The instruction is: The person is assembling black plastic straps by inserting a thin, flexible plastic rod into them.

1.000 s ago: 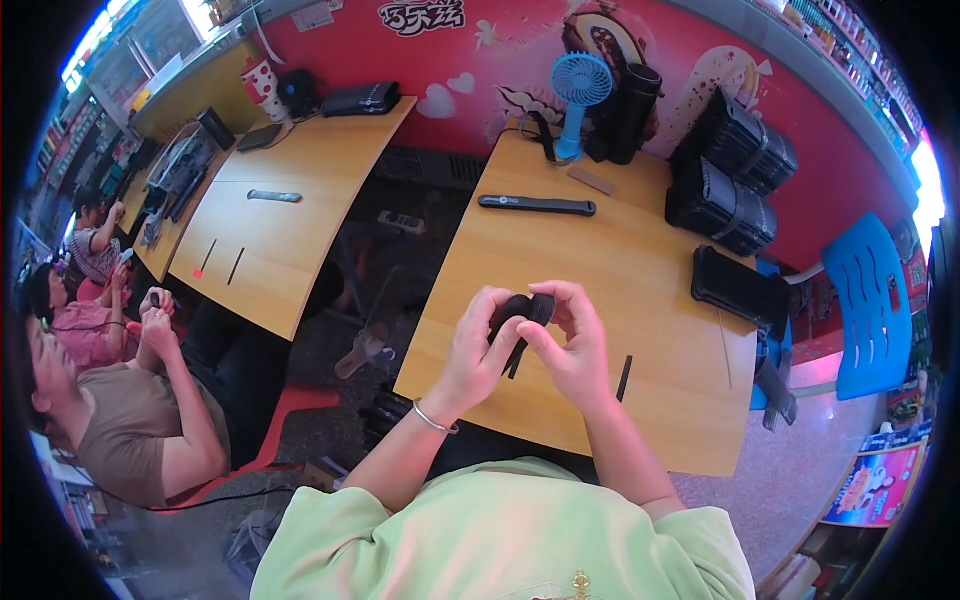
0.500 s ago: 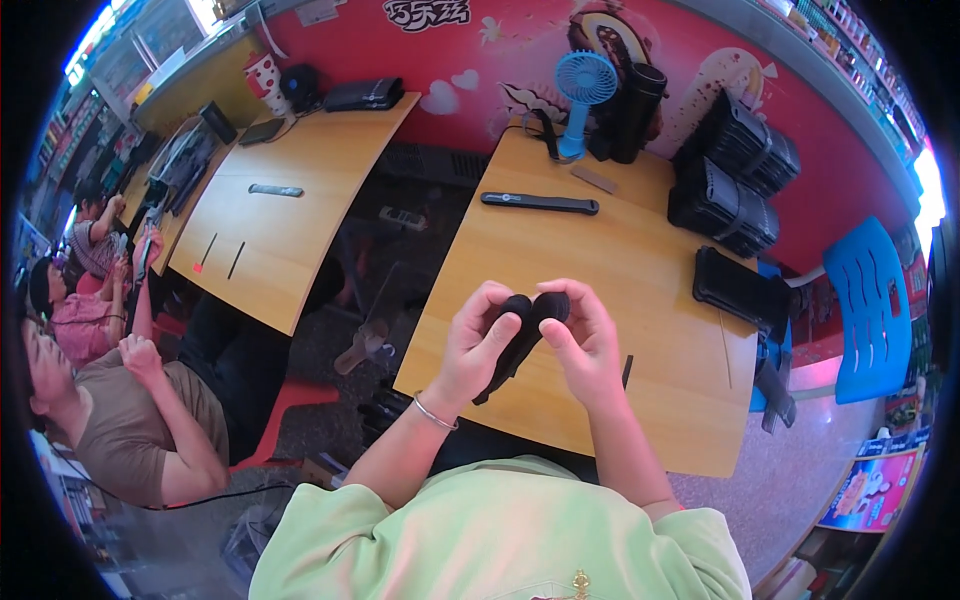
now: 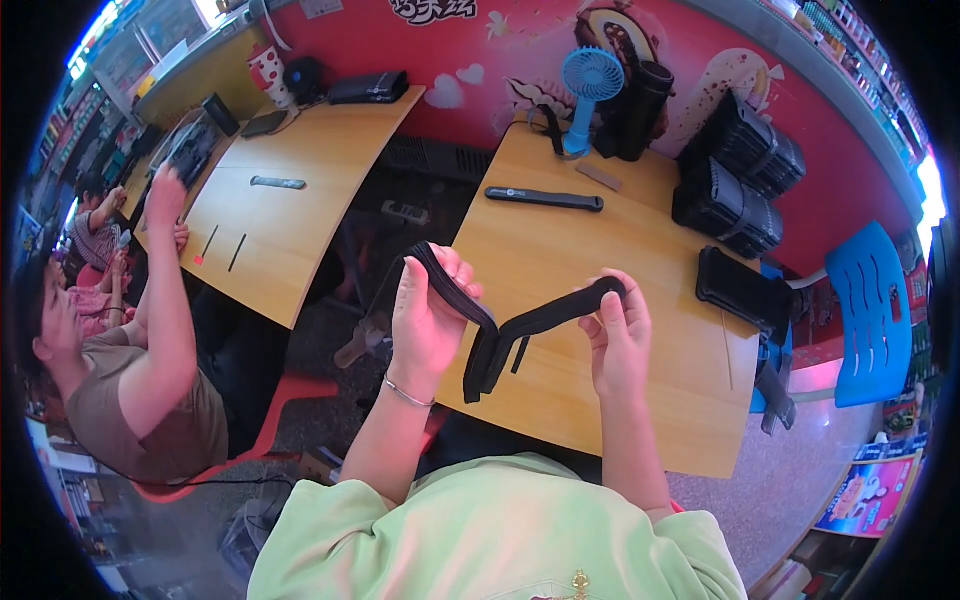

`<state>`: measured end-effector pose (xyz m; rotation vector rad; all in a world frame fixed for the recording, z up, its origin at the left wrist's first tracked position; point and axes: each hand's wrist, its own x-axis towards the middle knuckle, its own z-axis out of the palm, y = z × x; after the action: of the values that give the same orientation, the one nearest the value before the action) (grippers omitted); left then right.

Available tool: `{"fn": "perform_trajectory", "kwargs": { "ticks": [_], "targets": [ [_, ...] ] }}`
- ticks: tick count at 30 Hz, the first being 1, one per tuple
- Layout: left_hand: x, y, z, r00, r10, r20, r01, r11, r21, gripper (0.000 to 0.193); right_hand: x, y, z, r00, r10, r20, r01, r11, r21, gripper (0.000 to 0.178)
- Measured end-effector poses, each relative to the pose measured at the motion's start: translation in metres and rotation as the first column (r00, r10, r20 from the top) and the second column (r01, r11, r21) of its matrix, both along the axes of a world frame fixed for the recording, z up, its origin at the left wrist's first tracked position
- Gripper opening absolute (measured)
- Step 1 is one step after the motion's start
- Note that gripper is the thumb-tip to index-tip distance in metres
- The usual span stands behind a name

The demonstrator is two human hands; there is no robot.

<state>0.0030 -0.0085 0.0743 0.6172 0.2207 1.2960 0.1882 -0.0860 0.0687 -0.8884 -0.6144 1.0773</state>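
Strap (image 3: 552,314), black and dull, sits in the middle of the frame, over the smooth wooden table (image 3: 660,410). It looks like thick cloth in flat layers, with a round right end. Both sides slope down to a part that hangs in the middle. The left hand (image 3: 420,335) pinches one end, and the right hand (image 3: 622,340) pinches the other. I can't tell if it is one piece or two.

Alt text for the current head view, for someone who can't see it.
A left hand and right hand hold black strap material in a rough Y shape above a wooden table. A black band, blue fan and black bundles rest beyond; at left, a co-worker sits beside another table.
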Motion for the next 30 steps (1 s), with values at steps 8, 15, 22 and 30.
{"fn": "perform_trajectory", "kwargs": {
  "ticks": [8,15,22,30],
  "targets": [
    [-0.050,0.026,-0.002,0.912,0.164,0.377,-0.111,0.981,-0.158,0.024,0.054,-0.002,-0.016,0.918,-0.374,-0.134,0.380,0.925,0.022,0.028],
    [-0.086,0.029,-0.011,0.899,0.237,0.369,-0.191,0.969,-0.157,0.027,0.094,-0.016,-0.024,0.866,-0.442,-0.234,0.469,0.880,0.071,0.032],
    [-0.080,0.019,-0.005,0.908,0.411,-0.081,-0.416,0.908,-0.052,0.032,0.103,-0.023,-0.032,0.892,-0.388,-0.229,0.406,0.913,0.033,0.025],
    [-0.061,0.014,0.002,0.841,0.451,-0.300,-0.381,0.886,0.262,0.032,0.093,-0.005,-0.058,0.889,-0.305,-0.342,0.275,0.952,-0.133,0.014]
  ]
}}
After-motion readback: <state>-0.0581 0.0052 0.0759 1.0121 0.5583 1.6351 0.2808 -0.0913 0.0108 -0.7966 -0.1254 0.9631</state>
